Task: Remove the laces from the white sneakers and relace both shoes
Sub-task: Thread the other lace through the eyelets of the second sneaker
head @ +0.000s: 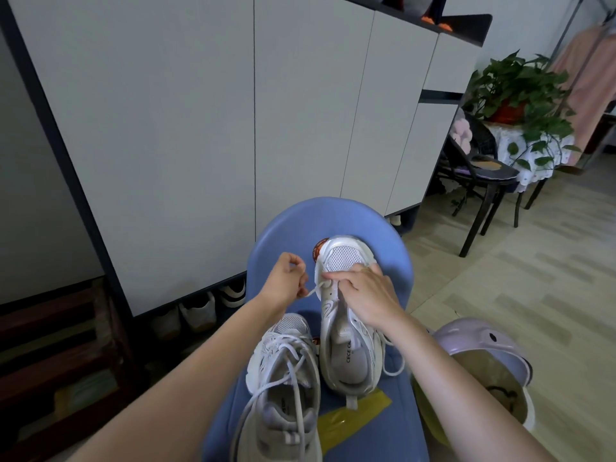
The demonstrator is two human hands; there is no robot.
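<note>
While your left hand (pixel 286 278) pinches the lace (pixel 315 291) just left of the far sneaker (pixel 346 315), your right hand (pixel 368 295) presses its front w/ relaxed fingers; near sneaker (pixel 283 378) sits laced beside it on the blue chair (pixel 393 428).

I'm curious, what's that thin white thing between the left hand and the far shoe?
A taut shoelace, pinched by the left hand, running to the far shoe; head view.
</note>
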